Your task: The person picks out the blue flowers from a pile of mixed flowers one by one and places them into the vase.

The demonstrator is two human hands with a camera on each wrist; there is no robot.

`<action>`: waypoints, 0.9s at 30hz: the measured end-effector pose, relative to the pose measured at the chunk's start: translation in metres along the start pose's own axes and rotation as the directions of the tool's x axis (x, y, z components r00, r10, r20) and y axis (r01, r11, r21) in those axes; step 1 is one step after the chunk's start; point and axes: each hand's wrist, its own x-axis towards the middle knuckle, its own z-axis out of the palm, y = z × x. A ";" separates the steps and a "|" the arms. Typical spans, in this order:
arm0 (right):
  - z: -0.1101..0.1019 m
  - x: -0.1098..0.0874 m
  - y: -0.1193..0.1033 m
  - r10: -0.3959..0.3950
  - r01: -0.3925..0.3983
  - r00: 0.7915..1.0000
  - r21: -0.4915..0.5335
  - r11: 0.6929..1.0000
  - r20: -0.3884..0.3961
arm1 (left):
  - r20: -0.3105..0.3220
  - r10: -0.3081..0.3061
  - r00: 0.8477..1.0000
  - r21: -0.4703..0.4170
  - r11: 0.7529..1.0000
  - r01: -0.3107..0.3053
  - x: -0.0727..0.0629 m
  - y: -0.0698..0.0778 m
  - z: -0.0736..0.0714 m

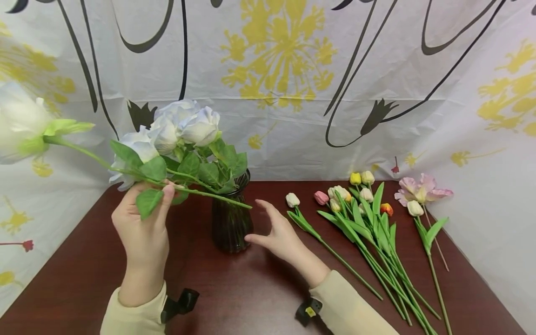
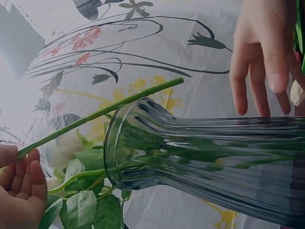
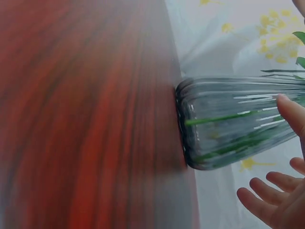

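Note:
My left hand pinches the green stem of a white artificial rose. Its bloom points left, and the cut end of the stem slants down to the right, outside the vase's mouth in the left wrist view. A dark ribbed glass vase stands upright on the table, holding several pale blue-white roses that lean left. Through the glass their stems show. Beside the vase's right side is my right hand, fingers and thumb spread, holding nothing; whether its thumb touches the glass I cannot tell.
On the right of the dark red-brown table lies a bunch of artificial tulips. A single white tulip lies left of it; another white tulip and a pink flower lie right. Patterned cloth hangs behind.

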 end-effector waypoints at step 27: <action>0.028 0.013 0.009 0.043 -0.047 0.995 0.038 0.998 0.091 | -0.153 0.063 0.986 -0.098 0.992 -0.078 0.008 0.000 -0.002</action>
